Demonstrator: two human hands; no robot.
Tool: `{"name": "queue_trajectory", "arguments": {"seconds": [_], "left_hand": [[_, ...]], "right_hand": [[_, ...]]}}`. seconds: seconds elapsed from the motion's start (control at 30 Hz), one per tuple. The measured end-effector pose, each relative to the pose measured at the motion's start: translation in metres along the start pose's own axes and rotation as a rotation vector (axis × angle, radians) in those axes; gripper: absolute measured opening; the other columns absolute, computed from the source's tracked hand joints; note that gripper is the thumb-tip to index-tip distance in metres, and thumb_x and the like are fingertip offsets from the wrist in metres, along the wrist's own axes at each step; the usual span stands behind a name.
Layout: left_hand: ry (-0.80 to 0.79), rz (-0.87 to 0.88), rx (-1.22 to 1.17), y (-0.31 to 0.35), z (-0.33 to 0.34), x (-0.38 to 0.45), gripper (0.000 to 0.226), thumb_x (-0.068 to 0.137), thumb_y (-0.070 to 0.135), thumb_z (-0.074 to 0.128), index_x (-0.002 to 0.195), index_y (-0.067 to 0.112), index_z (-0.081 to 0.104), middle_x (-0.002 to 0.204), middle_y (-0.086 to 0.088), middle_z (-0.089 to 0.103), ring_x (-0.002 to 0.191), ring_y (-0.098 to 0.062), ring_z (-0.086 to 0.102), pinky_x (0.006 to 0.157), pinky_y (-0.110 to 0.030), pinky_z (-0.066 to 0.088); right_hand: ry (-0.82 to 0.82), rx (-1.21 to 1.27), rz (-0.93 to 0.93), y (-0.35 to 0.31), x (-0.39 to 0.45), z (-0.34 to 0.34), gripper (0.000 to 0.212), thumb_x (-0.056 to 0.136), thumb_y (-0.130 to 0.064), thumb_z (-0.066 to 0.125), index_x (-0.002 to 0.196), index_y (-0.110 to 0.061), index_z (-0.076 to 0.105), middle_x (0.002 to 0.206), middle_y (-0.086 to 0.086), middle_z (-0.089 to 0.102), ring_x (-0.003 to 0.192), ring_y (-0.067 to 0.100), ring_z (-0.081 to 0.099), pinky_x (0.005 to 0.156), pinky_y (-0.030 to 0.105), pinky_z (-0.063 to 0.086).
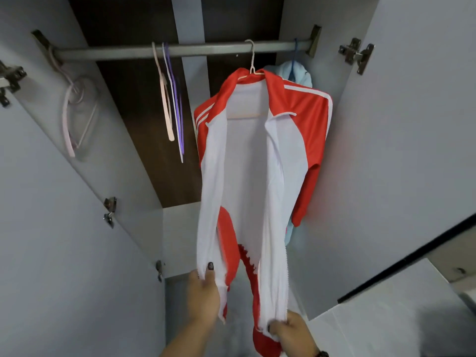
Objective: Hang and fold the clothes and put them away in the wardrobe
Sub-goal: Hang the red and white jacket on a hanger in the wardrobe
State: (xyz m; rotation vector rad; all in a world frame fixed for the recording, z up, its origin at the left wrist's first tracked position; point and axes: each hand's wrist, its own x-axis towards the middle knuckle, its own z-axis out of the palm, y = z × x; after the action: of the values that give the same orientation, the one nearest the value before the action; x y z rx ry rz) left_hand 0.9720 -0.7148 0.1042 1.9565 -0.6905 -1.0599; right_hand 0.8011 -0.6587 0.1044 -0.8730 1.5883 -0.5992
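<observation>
Left hand and right hand each pinch the glossy red-and-white jacket's hem.

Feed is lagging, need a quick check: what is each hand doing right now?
Left hand: pinches the left front edge of the red and white zip-up track jacket.
Right hand: grips the jacket's right front edge.

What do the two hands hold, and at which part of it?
Both hold the jacket at its bottom: the left hand pinches the left front edge, the right hand grips the right front edge.
</observation>
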Motion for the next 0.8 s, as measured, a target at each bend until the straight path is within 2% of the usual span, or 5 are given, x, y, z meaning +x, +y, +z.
{"name": "queue_trajectory", "arguments": {"seconds": [0.13,0.23,0.4,0.57,0.8], "left_hand": [[0.052,0.090,-0.078,-0.001,-0.028,0.003,0.037,0.098,0.040,0.049,0.084,0.006,0.052,0.075,-0.001,0.055,0.078,-0.026,0.055,0.060,-0.028,0.034],[-0.102,0.060,-0.107,-0.003,-0.054,-0.002,0.038,0.089,0.043,0.065,0.067,0.015,0.053,0.058,0.001,0.058,0.058,-0.017,0.056,0.050,-0.026,0.040],[-0.576,-0.213,-0.312,-0.018,-0.103,-0.017,0.032,0.078,0.013,0.078,0.105,-0.001,0.070,0.094,-0.014,0.075,0.080,-0.024,0.073,0.071,-0.033,0.059],[-0.797,-0.389,-0.402,-0.023,-0.141,-0.028,0.051,0.073,0.026,0.075,0.119,0.006,0.066,0.108,-0.014,0.072,0.090,-0.025,0.070,0.079,-0.041,0.059],[-1.017,-0.460,-0.548,-0.014,-0.172,-0.046,0.058,0.078,0.021,0.073,0.131,0.010,0.050,0.121,-0.023,0.065,0.082,-0.021,0.072,0.064,-0.033,0.056]], "right_hand": [[0.003,0.025,-0.056,0.020,-0.020,0.018,0.031,0.091,0.006,0.053,0.082,-0.016,0.072,0.071,0.004,0.066,0.069,0.015,0.057,0.068,0.025,0.046],[0.026,0.220,0.029,0.021,-0.040,0.039,0.024,0.099,-0.004,0.044,0.081,-0.005,0.060,0.071,0.018,0.053,0.062,0.029,0.058,0.053,0.032,0.048],[0.187,0.502,-0.016,0.017,-0.069,0.074,0.014,0.094,-0.002,0.054,0.083,0.004,0.060,0.063,0.014,0.050,0.051,0.021,0.049,0.046,0.025,0.049],[0.144,0.897,0.025,0.003,-0.094,0.099,0.008,0.092,-0.003,0.059,0.088,0.004,0.061,0.075,0.014,0.054,0.061,0.024,0.062,0.053,0.023,0.054],[0.172,1.017,0.046,-0.018,-0.118,0.118,0.006,0.090,0.003,0.059,0.088,0.007,0.063,0.077,0.014,0.062,0.058,0.018,0.059,0.046,0.018,0.051]]}}
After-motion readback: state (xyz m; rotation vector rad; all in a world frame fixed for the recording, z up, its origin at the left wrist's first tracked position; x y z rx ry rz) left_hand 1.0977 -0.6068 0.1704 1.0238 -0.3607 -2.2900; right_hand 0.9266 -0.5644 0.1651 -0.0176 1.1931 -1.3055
